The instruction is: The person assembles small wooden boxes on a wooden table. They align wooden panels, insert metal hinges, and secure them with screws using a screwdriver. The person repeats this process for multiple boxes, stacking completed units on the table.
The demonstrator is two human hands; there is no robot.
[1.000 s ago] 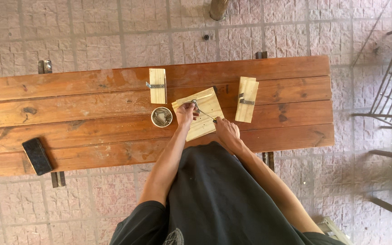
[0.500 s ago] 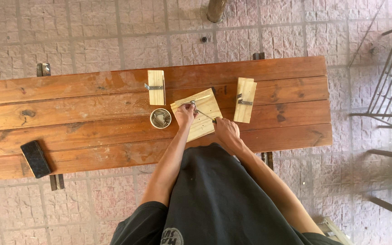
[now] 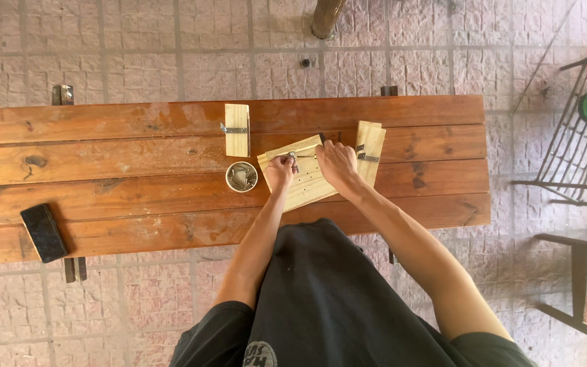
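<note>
both hands work on the pale wood block (image 3: 305, 183) at bench centre — left hand (image 3: 280, 171) pinches a small metal piece (image 3: 292, 158), right hand (image 3: 334, 162) closes round a tool; screw cup (image 3: 241, 176) at nine o'clock; fastening step, next needs steady alignment

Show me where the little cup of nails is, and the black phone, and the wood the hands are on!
cup of nails (image 3: 242, 177), head view, on the nails inside.
black phone (image 3: 43, 232), head view, middle of its dark face.
wood board (image 3: 309, 187), head view, bare lower part.
</note>
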